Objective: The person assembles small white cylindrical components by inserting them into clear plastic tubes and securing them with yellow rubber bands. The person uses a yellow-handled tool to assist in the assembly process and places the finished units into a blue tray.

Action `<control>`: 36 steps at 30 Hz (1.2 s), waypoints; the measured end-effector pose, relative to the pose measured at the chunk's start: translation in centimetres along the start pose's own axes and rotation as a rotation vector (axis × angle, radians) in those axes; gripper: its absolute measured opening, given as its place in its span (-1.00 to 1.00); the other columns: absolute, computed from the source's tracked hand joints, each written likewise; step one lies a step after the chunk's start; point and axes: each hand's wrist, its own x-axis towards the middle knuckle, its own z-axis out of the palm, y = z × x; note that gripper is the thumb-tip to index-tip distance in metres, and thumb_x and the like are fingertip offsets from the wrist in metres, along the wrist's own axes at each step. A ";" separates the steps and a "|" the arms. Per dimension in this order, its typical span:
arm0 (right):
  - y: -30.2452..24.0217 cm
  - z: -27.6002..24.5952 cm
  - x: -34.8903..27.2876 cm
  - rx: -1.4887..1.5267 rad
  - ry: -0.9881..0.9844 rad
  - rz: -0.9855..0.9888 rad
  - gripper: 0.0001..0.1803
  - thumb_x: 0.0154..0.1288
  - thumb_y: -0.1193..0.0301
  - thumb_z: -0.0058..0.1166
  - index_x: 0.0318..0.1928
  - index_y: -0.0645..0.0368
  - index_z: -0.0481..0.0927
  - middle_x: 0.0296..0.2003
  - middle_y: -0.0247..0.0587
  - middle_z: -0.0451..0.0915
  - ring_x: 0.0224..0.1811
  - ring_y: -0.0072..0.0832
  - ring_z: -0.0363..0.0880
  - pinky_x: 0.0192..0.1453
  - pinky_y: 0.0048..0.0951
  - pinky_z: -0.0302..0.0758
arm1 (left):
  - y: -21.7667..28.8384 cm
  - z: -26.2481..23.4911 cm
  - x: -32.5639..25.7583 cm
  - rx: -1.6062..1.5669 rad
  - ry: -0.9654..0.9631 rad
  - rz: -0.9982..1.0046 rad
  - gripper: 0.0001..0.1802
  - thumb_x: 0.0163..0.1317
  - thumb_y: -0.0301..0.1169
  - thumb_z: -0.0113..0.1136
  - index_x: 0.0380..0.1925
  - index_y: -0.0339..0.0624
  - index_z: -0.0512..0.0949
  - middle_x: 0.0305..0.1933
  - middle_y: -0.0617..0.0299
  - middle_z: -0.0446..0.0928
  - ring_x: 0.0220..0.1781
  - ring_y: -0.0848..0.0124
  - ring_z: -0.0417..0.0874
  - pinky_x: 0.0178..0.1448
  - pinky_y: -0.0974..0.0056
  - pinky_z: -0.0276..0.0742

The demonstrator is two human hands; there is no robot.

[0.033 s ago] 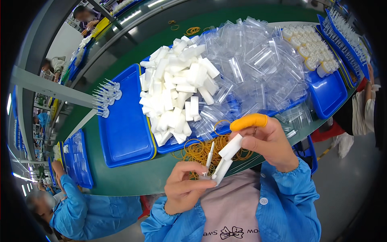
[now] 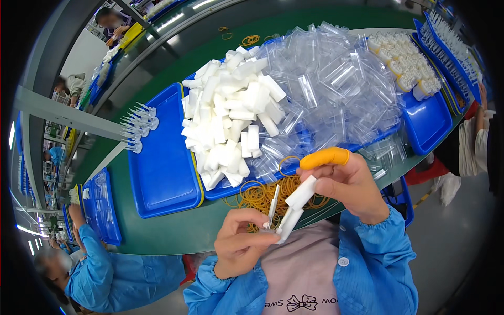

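Observation:
My left hand (image 2: 242,244) pinches the base of a small white plastic piece with a thin upright stem (image 2: 273,207) between thumb and fingers. Held over my lap at the table's near edge, my right hand (image 2: 354,186) grips a white foam block (image 2: 301,193) between thumb and index finger. An orange finger cot (image 2: 326,157) covers that index finger. Directly below the block, a second white piece (image 2: 289,222) slants down to my left fingertips and looks joined to it or pressed against it. My fingers partly hide where the pieces meet.
White foam blocks (image 2: 215,126) and clear plastic sleeves (image 2: 336,84) heap on blue trays. Yellow rubber bands (image 2: 252,197) lie behind my hands. Stemmed pieces (image 2: 140,123) stand beside a blue tray (image 2: 165,178). Banded bundles (image 2: 401,58) sit far right. A co-worker (image 2: 121,268) sits at left.
My left fingers and the lower white piece have shifted very slightly. Both hands keep their grip.

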 end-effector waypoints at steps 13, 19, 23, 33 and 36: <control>0.0 3.1 -0.9 -0.268 -0.128 0.032 -0.64 0.16 0.57 0.17 0.01 0.27 0.53 -0.20 -0.19 0.58 -0.09 -0.39 0.58 0.01 -0.38 0.49 | -0.7 0.5 -1.0 -0.130 0.084 -0.153 -0.62 0.02 -0.66 0.30 -0.10 -0.34 0.48 -0.03 0.04 0.39 -0.15 0.39 0.54 0.00 0.30 0.48; 0.0 3.0 4.7 -1.070 -0.029 -0.510 -0.68 0.01 0.50 0.17 -0.13 0.17 0.63 -0.14 -0.20 0.54 -0.08 -0.23 0.51 0.04 -0.29 0.41 | -1.0 0.1 -0.9 -0.359 0.293 -0.311 -0.76 0.12 -0.62 0.24 -0.19 -0.32 0.48 -0.15 0.16 0.43 -0.14 0.43 0.53 -0.06 0.34 0.49; 2.1 2.9 9.0 -1.643 -0.107 -0.709 -0.74 -0.06 0.51 0.12 -0.25 0.15 0.64 -0.20 -0.28 0.50 -0.14 -0.35 0.46 0.06 -0.30 0.32 | -0.9 -0.2 -0.7 -0.378 0.423 -0.356 -0.80 0.16 -0.51 0.22 -0.22 -0.26 0.47 -0.16 0.21 0.43 -0.14 0.46 0.47 -0.04 0.34 0.43; 0.2 3.8 8.1 -0.894 0.086 -0.434 -0.80 0.13 0.47 0.14 -0.20 0.23 0.57 -0.29 -0.28 0.55 -0.30 -0.40 0.55 -0.19 -0.44 0.44 | -1.4 -1.2 -1.4 -0.206 0.439 -0.184 -0.83 0.14 -0.58 0.22 -0.24 -0.29 0.56 -0.15 0.16 0.44 -0.15 0.41 0.49 -0.06 0.35 0.43; -0.4 3.5 7.1 -0.082 0.061 -0.100 -0.75 0.27 0.49 0.05 -0.04 0.25 0.48 -0.21 -0.27 0.57 -0.22 -0.58 0.55 -0.12 -0.53 0.47 | -0.6 -0.9 -1.2 -0.081 0.358 -0.097 -0.84 0.10 -0.65 0.21 -0.28 -0.30 0.62 -0.16 0.12 0.46 -0.18 0.41 0.50 -0.12 0.38 0.44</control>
